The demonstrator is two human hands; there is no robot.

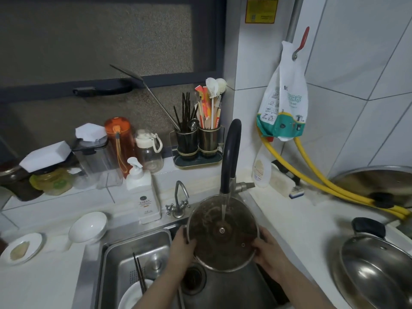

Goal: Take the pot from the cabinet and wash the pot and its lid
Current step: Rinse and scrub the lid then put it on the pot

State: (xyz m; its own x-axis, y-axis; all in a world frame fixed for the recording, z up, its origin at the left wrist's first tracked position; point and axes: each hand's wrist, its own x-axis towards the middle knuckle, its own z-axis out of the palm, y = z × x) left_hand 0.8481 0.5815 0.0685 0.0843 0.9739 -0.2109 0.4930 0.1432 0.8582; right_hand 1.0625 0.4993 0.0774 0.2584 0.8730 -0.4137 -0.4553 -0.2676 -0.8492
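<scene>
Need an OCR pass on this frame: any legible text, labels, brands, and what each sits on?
Hanging bag: large characters, roughly "抹布", preceded by one partly legible; smaller print under them blurred.
Yellow sticker: dense print and a code square, too small to read.
Pump bottle: round logo and lines of print, blurred.
Bottle by the tap: label unreadable.
Lid, left hand, right hand, pot: no text.

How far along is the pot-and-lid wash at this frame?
Done: the pot is out of the cabinet, sitting on the counter at right. In hand: both hands, left and right, hold the glass lid by its rim under the running tap, over the sink. Left: finishing the lid; whether the pot is washed cannot be told.
</scene>
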